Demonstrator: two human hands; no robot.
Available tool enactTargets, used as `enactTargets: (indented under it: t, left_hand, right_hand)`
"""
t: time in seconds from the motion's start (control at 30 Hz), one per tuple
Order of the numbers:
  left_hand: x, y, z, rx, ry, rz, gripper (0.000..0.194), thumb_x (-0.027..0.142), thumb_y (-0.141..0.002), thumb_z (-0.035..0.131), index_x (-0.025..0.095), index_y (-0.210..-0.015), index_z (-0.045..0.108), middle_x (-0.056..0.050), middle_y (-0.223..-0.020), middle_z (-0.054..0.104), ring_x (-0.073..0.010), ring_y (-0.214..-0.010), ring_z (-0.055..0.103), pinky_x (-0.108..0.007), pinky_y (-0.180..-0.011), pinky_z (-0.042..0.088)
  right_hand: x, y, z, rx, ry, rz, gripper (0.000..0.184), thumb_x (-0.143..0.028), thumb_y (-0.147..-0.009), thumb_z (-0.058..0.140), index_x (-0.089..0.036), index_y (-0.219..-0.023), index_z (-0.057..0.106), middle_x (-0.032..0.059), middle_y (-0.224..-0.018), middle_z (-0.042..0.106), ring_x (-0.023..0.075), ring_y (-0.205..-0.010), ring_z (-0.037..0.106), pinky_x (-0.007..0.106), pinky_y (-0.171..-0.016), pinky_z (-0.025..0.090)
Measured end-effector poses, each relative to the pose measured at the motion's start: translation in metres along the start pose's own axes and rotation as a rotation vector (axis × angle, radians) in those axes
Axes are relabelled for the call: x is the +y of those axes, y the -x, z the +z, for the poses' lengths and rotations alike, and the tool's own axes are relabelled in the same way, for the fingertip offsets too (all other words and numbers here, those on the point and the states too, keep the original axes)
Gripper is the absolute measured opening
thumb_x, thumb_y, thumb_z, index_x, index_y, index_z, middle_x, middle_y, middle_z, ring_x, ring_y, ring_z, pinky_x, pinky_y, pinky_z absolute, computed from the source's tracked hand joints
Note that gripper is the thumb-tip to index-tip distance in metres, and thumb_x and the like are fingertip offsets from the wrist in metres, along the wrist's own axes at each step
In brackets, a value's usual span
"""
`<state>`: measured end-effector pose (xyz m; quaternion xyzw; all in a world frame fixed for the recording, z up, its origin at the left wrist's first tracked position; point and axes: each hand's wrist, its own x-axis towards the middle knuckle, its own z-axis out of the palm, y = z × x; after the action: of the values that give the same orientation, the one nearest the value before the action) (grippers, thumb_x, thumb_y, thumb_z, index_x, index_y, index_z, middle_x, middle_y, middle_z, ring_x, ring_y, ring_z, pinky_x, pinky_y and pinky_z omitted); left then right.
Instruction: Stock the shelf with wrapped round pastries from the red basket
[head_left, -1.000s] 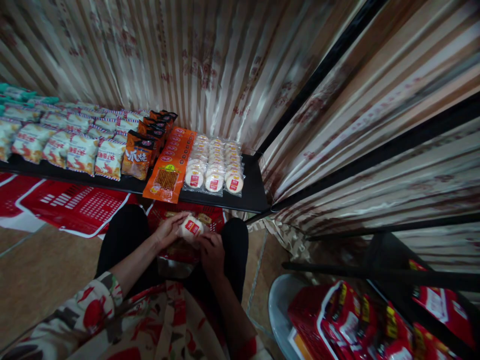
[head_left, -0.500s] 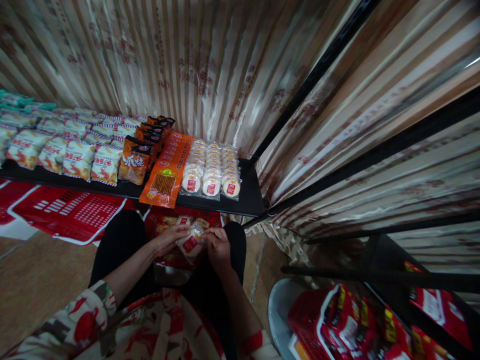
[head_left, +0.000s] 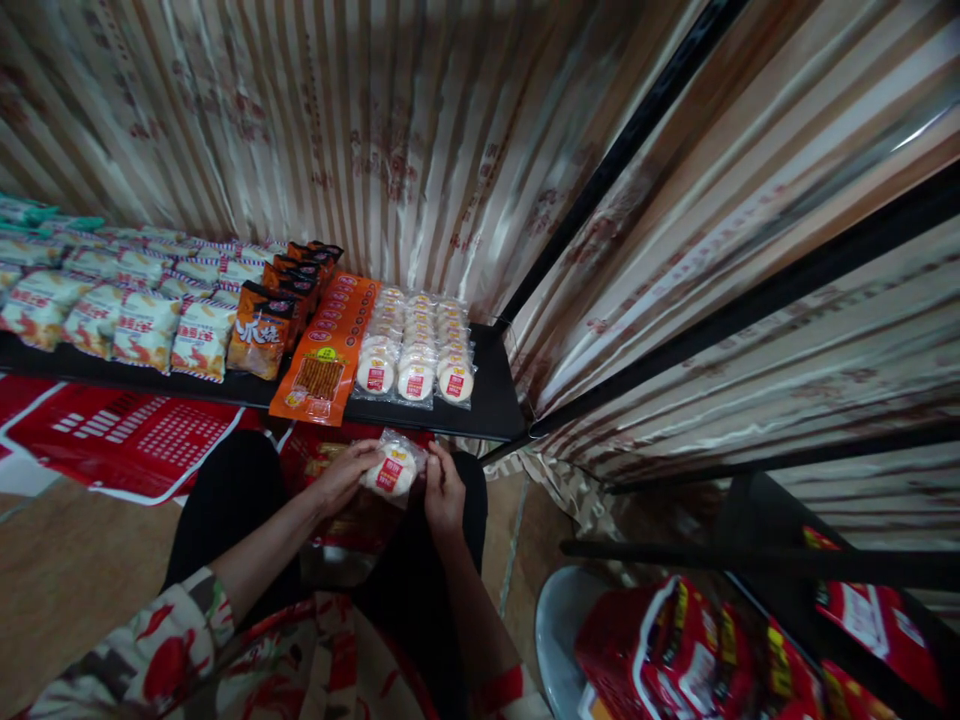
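Note:
Between my hands is a round white rice cracker packet in clear wrap with a red label, held over my lap. My left hand grips its left edge, fingers closed. On the other side, my right hand pinches the clear wrapper's right edge. Just beyond, rows of matching rice cracker packets stand at the right end of the black shelf. Left of those rows lies an orange bag of brown sticks. Below my hands, a red bag is partly hidden.
Orange-black snack bags and white snack bags fill the shelf to the left. Black rack bars slant across the right, before a striped curtain. A grey basin with red packages sits at lower right.
The rice cracker packet has risen slightly towards the shelf and its label now faces up more plainly. Both hands have moved a little with it. The view has shifted slightly.

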<state>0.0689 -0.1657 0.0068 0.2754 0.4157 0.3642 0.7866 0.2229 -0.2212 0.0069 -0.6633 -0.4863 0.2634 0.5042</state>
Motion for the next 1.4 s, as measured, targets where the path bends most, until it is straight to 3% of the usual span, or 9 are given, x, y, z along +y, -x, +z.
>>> enactTargets:
  t: [0.13,0.43,0.63,0.87,1.0,1.17,1.4]
  left_hand:
    - [0.003,-0.009,0.017,0.018,0.066,0.068,0.036,0.026,-0.055,0.077,0.012,-0.084,0.062,-0.005,-0.074,0.068,-0.0133,-0.063,0.062,-0.024,-0.063,0.047]
    - [-0.001,-0.024,0.042,0.041,0.059,0.146,0.039,0.028,-0.055,0.076,0.012,-0.088,0.062,-0.004,-0.076,0.068,-0.0149,-0.068,0.062,-0.027,-0.066,0.047]
    - [0.0,-0.032,0.054,0.106,-0.162,0.192,0.034,0.03,-0.061,0.071,0.013,-0.089,0.063,-0.003,-0.078,0.067,-0.0133,-0.068,0.059,-0.024,-0.064,0.046]
    - [-0.003,-0.055,0.066,0.248,-0.476,0.346,0.022,0.015,-0.067,0.061,0.015,-0.089,0.062,-0.001,-0.073,0.062,-0.0106,-0.063,0.054,-0.022,-0.061,0.045]
    - [-0.005,-0.061,0.076,0.247,-0.554,0.458,0.029,0.009,-0.067,0.057,0.016,-0.095,0.058,-0.004,-0.086,0.062,-0.0123,-0.073,0.057,-0.026,-0.072,0.048]
    - [0.0,-0.058,0.091,0.155,-0.65,0.559,0.034,0.006,-0.067,0.053,0.017,-0.099,0.058,-0.008,-0.102,0.06,-0.0172,-0.092,0.057,-0.03,-0.082,0.047]
    - [0.009,-0.065,0.102,0.151,-0.803,0.6,0.042,0.002,-0.064,0.05,0.018,-0.102,0.06,-0.008,-0.117,0.056,-0.0205,-0.109,0.05,-0.035,-0.098,0.038]
  right_hand:
    - [-0.004,0.001,-0.003,-0.015,-0.081,0.078,0.035,-0.04,-0.084,0.043,-0.014,-0.102,0.06,0.0064,-0.085,0.067,0.0154,-0.073,0.062,0.024,-0.065,0.049]
    - [0.004,-0.015,-0.007,0.034,-0.22,0.182,0.037,-0.037,-0.074,0.057,-0.015,-0.104,0.057,0.0055,-0.085,0.066,0.015,-0.072,0.063,0.025,-0.064,0.052]
    - [0.014,-0.029,-0.015,0.016,-0.232,0.142,0.037,-0.036,-0.077,0.054,-0.015,-0.107,0.055,0.0078,-0.09,0.067,0.0153,-0.074,0.064,0.027,-0.067,0.053]
    - [0.024,-0.049,-0.023,0.082,-0.235,0.129,0.041,-0.036,-0.075,0.055,-0.013,-0.109,0.054,0.0103,-0.094,0.066,0.0167,-0.079,0.063,0.03,-0.072,0.052]
    - [0.028,-0.065,-0.028,0.134,-0.261,0.121,0.043,-0.038,-0.074,0.055,-0.012,-0.108,0.053,0.0114,-0.094,0.066,0.0179,-0.08,0.063,0.032,-0.072,0.052]
    - [0.038,-0.091,-0.036,0.161,-0.229,0.107,0.044,-0.039,-0.072,0.055,-0.013,-0.108,0.054,0.0103,-0.093,0.066,0.0183,-0.079,0.063,0.032,-0.071,0.051]
    - [0.042,-0.121,-0.043,0.175,-0.002,0.006,0.039,-0.035,-0.073,0.054,-0.015,-0.106,0.06,0.0074,-0.091,0.064,0.0158,-0.076,0.06,0.029,-0.071,0.048]
